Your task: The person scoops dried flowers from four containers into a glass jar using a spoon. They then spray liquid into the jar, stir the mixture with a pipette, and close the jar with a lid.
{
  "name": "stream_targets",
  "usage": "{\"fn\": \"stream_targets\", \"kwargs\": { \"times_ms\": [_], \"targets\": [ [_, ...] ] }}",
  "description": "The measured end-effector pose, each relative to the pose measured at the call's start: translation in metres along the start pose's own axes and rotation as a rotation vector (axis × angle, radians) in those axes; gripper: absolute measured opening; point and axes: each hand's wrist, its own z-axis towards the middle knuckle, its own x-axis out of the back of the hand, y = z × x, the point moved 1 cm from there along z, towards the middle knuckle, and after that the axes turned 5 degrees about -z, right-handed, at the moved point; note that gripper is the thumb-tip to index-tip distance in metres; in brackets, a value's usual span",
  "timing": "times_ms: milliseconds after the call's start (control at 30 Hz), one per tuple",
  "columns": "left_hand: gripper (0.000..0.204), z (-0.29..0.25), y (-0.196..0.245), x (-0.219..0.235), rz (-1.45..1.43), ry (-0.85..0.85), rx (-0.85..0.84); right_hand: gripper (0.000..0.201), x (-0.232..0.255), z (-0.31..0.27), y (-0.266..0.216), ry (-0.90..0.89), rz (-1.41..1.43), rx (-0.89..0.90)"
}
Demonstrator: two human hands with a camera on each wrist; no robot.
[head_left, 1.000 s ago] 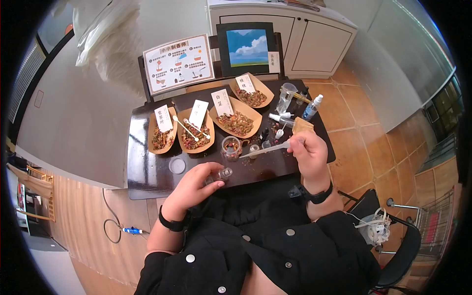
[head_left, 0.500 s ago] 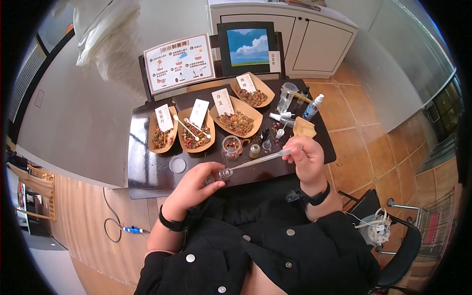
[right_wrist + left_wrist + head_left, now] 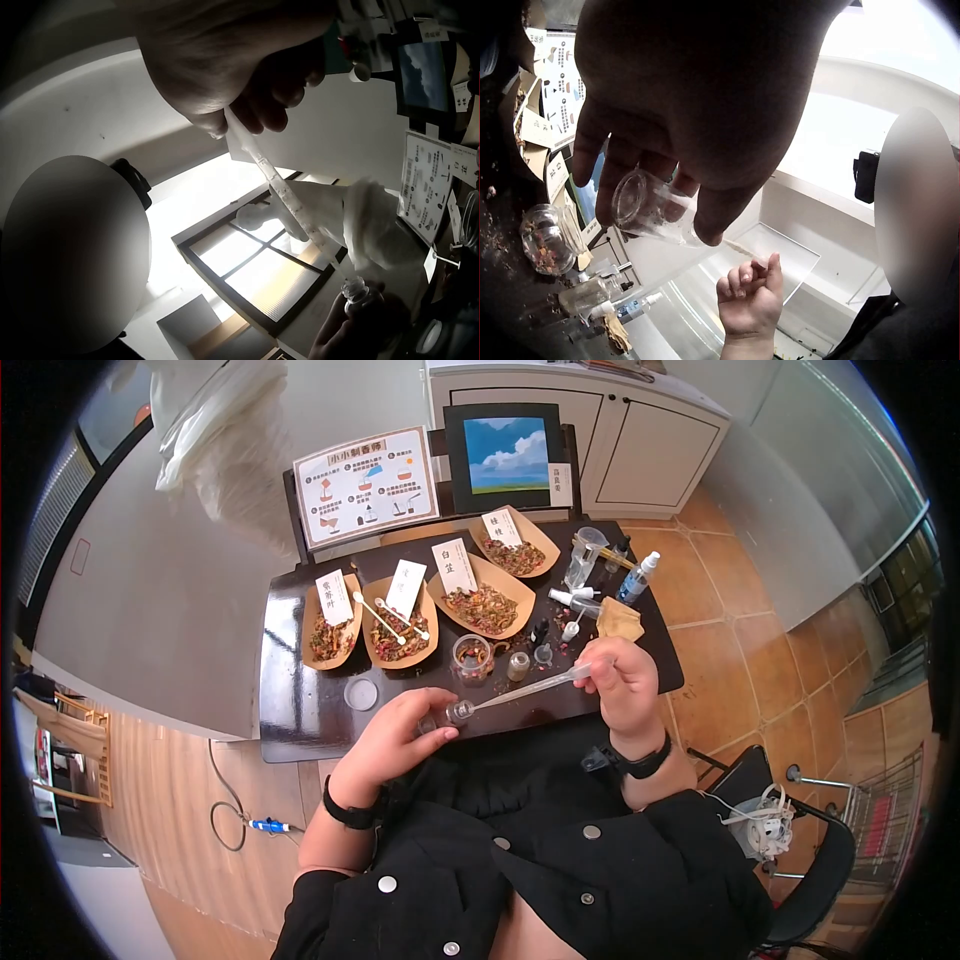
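My left hand holds a small clear bottle near the table's front edge, its mouth toward the right hand. Between the thumb and fingers of my right hand is a translucent plastic pipette, pinched at its bulb end. It slants down to the left, and its tip is right at the bottle's mouth, as the right wrist view also shows. Just beyond the hands stand an open round jar of dried flowers and herbs and a small glass vial.
Several paper trays of dried herbs with label cards line the dark table. A round lid lies left of the jar. At the right stand a spray bottle and a plastic cup. An instruction sheet leans behind.
My right hand has brought the pipette tip from beside the jar and vial toward me, to the mouth of the bottle. My left hand has stayed in place with the bottle.
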Motion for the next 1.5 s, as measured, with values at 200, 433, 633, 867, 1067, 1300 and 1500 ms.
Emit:
{"fn": "stream_targets", "kwargs": {
  "times_ms": [200, 433, 633, 867, 1067, 1300, 1500],
  "targets": [
    [0.039, 0.000, 0.001, 0.000, 0.000, -0.002, 0.000, 0.025, -0.007, 0.002, 0.001, -0.036, -0.028, 0.003],
    [0.039, 0.002, 0.000, 0.000, 0.004, -0.019, 0.005, 0.024, -0.004, 0.008, -0.002, -0.113, -0.207, 0.135],
    [0.039, 0.001, 0.000, 0.000, -0.001, 0.000, 0.029, 0.021, 0.034, 0.028, 0.006, 0.337, -0.133, 0.189],
    [0.039, 0.000, -0.001, 0.002, 0.010, -0.003, 0.018, 0.019, 0.078, 0.092, 0.061, 0.497, -0.696, 0.214],
    [0.039, -0.002, 0.002, 0.006, -0.010, 0.009, 0.099, 0.019, 0.090, 0.118, 0.083, 0.467, -0.853, 0.150],
    [0.038, -0.001, 0.001, 0.008, -0.018, 0.013, 0.087, 0.026, 0.090, 0.128, 0.100, 0.349, -1.047, 0.024],
    [0.038, -0.003, 0.001, 0.006, -0.016, 0.014, 0.069, 0.025, 0.091, 0.128, 0.131, 0.181, -1.090, -0.136]
  ]
}}
